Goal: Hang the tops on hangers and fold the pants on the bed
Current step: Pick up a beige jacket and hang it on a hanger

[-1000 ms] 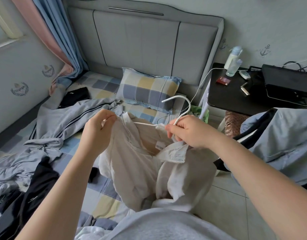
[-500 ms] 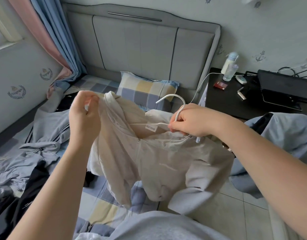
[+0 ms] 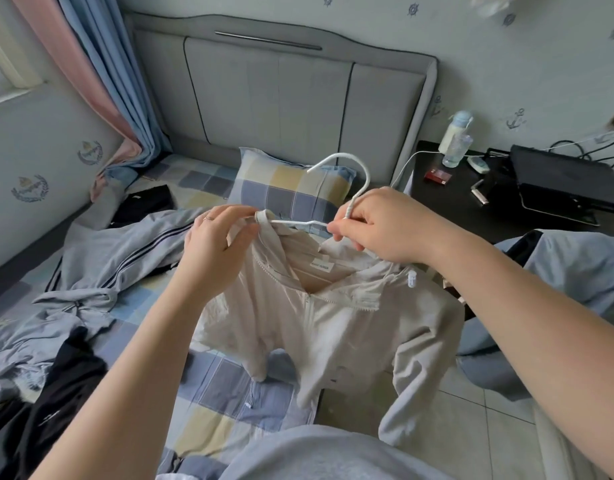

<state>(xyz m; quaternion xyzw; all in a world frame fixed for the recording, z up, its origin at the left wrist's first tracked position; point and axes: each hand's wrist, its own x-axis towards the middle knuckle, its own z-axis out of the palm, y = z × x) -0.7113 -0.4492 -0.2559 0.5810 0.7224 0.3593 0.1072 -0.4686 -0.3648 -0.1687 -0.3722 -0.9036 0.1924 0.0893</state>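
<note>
My right hand (image 3: 385,226): fingers clenched round the white hanger (image 3: 349,210) neck, just under the hook. My left hand (image 3: 212,244): fingers pinching the beige zip jacket (image 3: 333,323) shoulder at the hanger's left tip. Jacket hangs over the checked bed (image 3: 222,393).

Beige zip jacket (image 3: 336,327) draped on white hanger (image 3: 354,199)

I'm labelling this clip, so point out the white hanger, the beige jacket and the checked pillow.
white hanger (image 3: 368,176): head view, on the curve of its hook.
beige jacket (image 3: 333,323): head view, on the chest beside the zip.
checked pillow (image 3: 291,192): head view, on its front face.
</note>
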